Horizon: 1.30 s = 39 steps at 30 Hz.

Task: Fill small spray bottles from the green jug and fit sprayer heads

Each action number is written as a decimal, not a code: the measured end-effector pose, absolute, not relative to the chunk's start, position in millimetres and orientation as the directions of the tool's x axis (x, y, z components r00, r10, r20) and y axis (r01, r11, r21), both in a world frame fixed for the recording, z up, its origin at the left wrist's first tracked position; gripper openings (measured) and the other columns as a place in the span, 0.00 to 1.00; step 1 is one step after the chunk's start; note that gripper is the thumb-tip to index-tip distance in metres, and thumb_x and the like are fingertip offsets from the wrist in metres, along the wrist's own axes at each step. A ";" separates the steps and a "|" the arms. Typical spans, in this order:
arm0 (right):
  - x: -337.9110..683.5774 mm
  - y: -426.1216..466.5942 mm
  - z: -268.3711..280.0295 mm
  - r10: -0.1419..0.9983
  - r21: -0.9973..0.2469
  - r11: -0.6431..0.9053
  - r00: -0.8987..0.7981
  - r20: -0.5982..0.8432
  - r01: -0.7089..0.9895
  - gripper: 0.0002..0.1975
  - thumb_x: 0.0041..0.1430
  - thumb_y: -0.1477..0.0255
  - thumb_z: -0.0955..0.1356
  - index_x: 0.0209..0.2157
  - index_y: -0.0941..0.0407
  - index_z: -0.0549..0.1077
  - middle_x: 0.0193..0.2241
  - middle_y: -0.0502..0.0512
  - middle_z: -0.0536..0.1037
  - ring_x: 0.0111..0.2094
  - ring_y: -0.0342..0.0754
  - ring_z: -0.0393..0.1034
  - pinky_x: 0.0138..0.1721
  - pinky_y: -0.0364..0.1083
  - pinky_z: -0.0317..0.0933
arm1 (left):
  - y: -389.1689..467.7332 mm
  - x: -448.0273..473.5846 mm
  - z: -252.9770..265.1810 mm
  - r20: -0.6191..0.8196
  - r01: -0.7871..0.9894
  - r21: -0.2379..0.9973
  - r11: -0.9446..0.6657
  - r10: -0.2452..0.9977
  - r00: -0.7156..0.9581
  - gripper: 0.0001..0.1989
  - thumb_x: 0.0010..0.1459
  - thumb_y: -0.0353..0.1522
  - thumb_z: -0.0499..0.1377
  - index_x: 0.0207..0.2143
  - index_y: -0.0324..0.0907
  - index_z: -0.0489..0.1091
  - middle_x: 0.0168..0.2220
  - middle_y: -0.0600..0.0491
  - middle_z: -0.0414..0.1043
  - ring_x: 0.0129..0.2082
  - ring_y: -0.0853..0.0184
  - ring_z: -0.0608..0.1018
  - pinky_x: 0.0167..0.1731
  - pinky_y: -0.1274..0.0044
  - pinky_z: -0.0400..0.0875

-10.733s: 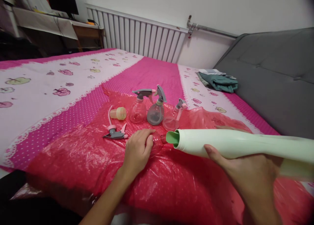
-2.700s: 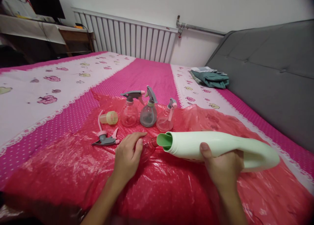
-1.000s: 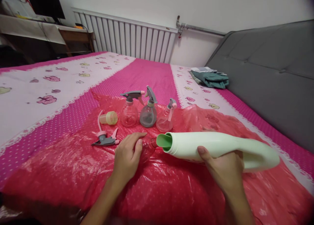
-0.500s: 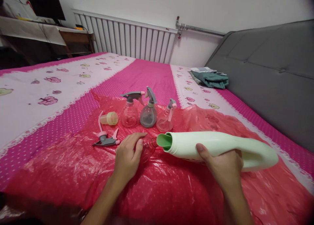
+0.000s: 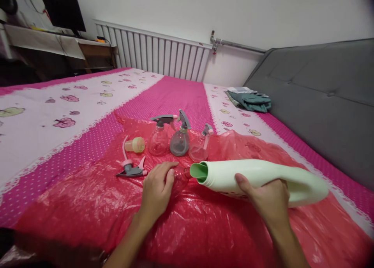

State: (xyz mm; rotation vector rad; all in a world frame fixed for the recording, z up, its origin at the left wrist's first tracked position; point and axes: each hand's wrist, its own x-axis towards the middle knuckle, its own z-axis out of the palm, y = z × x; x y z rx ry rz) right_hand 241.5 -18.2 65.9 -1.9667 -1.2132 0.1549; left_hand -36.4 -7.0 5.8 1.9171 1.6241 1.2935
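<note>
My left hand (image 5: 159, 186) is wrapped round a clear spray bottle without its head (image 5: 181, 178), which is tilted with its neck to the right. My right hand (image 5: 267, 200) grips the handle of a large pale green detergent bottle (image 5: 251, 172), held nearly level. Its green pouring spout (image 5: 199, 170) is at the mouth of the clear bottle; whether they touch I cannot tell, nor whether liquid flows. To the left of my left hand lies a grey and pink spray head (image 5: 131, 170) with its tube. Behind it rests a yellowish translucent cap (image 5: 136, 145) on its side.
Three spray bottles with heads stand behind my hands: a pink one (image 5: 158, 142), a grey one (image 5: 179, 144) and a clear one (image 5: 198, 148). Red plastic sheeting (image 5: 87, 205) covers the bed. Folded clothes (image 5: 251, 100) lie near the grey headboard (image 5: 315, 77).
The camera view has tilted up slightly, so everything sits a little lower in the picture. Both hands keep their holds, and the spout stays at the clear bottle's mouth.
</note>
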 end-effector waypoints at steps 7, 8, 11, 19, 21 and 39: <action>242.6 -20.0 60.2 0.763 -0.627 -0.176 0.507 0.400 0.759 0.29 0.37 0.38 0.70 0.24 0.51 0.74 0.27 0.71 0.83 0.41 0.79 0.81 0.47 0.69 0.71 | -6.9 -36.9 6.1 0.416 0.598 0.741 -0.305 0.908 -0.053 0.23 0.74 0.42 0.47 0.49 0.43 0.80 0.49 0.45 0.86 0.50 0.53 0.86 0.49 0.63 0.77; 242.9 -20.0 59.9 0.763 -0.621 -0.179 0.506 0.402 0.763 0.29 0.37 0.38 0.70 0.23 0.51 0.73 0.26 0.71 0.83 0.40 0.79 0.81 0.46 0.68 0.71 | -6.9 -37.1 6.1 0.412 0.597 0.743 -0.302 0.910 -0.052 0.24 0.74 0.42 0.47 0.49 0.43 0.80 0.49 0.45 0.86 0.50 0.52 0.85 0.50 0.63 0.77; 244.7 -19.6 60.1 0.767 -0.604 -0.191 0.502 0.400 0.774 0.29 0.37 0.38 0.71 0.22 0.50 0.72 0.25 0.69 0.82 0.39 0.78 0.81 0.45 0.67 0.71 | -7.1 -37.7 6.0 0.408 0.598 0.742 -0.303 0.912 -0.044 0.24 0.74 0.42 0.47 0.49 0.43 0.80 0.49 0.45 0.86 0.50 0.52 0.85 0.50 0.63 0.76; 245.5 -19.7 68.8 0.772 -0.559 -0.191 0.475 0.421 0.807 0.28 0.37 0.37 0.70 0.20 0.48 0.70 0.22 0.67 0.80 0.35 0.75 0.79 0.43 0.66 0.70 | -6.6 -37.6 7.1 0.410 0.598 0.739 -0.310 0.912 -0.034 0.24 0.74 0.42 0.46 0.49 0.43 0.80 0.49 0.45 0.86 0.50 0.52 0.86 0.49 0.62 0.77; 243.8 -19.8 72.0 0.778 -0.560 -0.199 0.477 0.408 0.804 0.28 0.36 0.37 0.70 0.20 0.48 0.70 0.22 0.67 0.80 0.36 0.76 0.79 0.44 0.66 0.70 | -6.4 -37.6 7.2 0.411 0.596 0.740 -0.311 0.911 -0.035 0.24 0.74 0.42 0.46 0.49 0.43 0.80 0.50 0.44 0.86 0.50 0.52 0.86 0.49 0.62 0.77; 252.8 -22.7 63.1 0.747 -0.411 -0.155 0.379 0.546 0.898 0.30 0.42 0.40 0.73 0.27 0.54 0.78 0.24 0.65 0.80 0.39 0.71 0.78 0.46 0.63 0.70 | -7.0 -36.7 7.2 0.425 0.617 0.719 -0.320 0.905 -0.027 0.23 0.74 0.41 0.46 0.48 0.44 0.80 0.49 0.46 0.86 0.50 0.53 0.86 0.49 0.63 0.76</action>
